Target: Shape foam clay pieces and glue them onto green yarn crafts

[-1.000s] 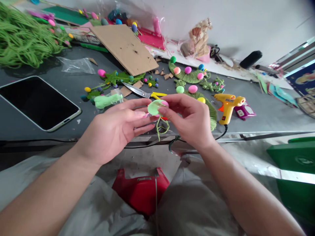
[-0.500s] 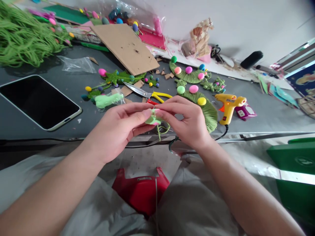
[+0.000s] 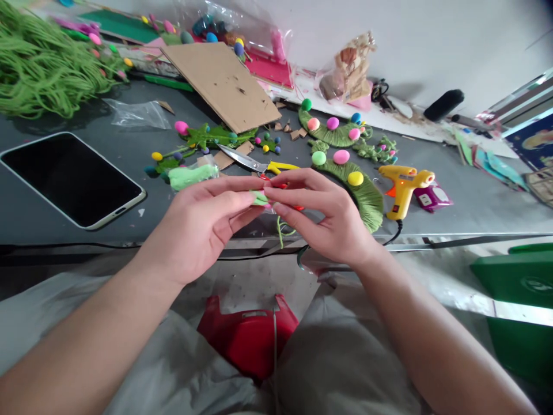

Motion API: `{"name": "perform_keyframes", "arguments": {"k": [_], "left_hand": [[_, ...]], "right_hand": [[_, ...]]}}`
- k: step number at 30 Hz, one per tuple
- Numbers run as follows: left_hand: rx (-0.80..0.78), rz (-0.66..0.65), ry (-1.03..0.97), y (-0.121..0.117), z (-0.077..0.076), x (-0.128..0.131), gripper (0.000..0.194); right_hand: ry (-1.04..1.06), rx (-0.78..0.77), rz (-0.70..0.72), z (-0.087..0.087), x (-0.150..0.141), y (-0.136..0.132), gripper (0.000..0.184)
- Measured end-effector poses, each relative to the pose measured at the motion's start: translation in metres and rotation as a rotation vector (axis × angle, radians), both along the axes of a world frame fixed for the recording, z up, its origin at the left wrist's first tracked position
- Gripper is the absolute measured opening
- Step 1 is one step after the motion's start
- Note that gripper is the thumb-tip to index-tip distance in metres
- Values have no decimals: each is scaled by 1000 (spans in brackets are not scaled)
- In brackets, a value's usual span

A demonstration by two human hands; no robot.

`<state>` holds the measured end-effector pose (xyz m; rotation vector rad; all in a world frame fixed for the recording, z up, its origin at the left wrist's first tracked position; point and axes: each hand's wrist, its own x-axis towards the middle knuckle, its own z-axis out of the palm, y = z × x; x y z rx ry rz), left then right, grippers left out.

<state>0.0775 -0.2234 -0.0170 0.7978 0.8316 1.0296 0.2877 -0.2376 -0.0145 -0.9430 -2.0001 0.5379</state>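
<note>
My left hand [image 3: 203,222] and my right hand [image 3: 326,216] meet over the front edge of the grey table [image 3: 86,242]. Together they pinch a small light-green craft piece [image 3: 260,199] between fingertips, and a loop of green yarn [image 3: 283,229] hangs from it. Most of the piece is hidden by my fingers. Just behind my hands lie yellow-handled scissors [image 3: 259,165] and a green yarn-wrapped arc with coloured balls [image 3: 365,193].
A dark tablet [image 3: 71,178] lies at the left, a heap of green yarn [image 3: 38,69] at the far left. A yellow glue gun [image 3: 404,187] stands at the right, its cord running off the edge. Cardboard [image 3: 224,83], leaf shapes and coloured balls clutter the back. A red stool [image 3: 246,334] sits between my knees.
The light-green piece was held up flat a second ago; now it is turned edge-on and squeezed between both hands' fingertips, which have closed together and dropped slightly.
</note>
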Motion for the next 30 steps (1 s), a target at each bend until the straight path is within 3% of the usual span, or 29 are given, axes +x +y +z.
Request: {"name": "perform_keyframes", "arguments": {"k": [3,5,8,10,15,23,30], "left_hand": [[28,43,66,2,-4,0,11],[91,52,95,2,-8,1,15],[197,30,140,1,-11,1,21],[243,22,176,-1,-12,1,24],[283,28,244,-4,-8,1,30],[237,48,381,-4,-4,3,17],[220,69,416,-8,-1,6,18]], "right_hand": [[92,-115,44,5,-1,-1,19],[212,-257,-33,9,-2,-1,17],[332,-474,-155,11,-5,0,29],[318,-555,-131,8,-7,0,35],[308,-505,-96,1,-12,-1,29],[209,-392,-127,2,-10,-3,26],[278,-507,-99,2,-12,-1,29]]}}
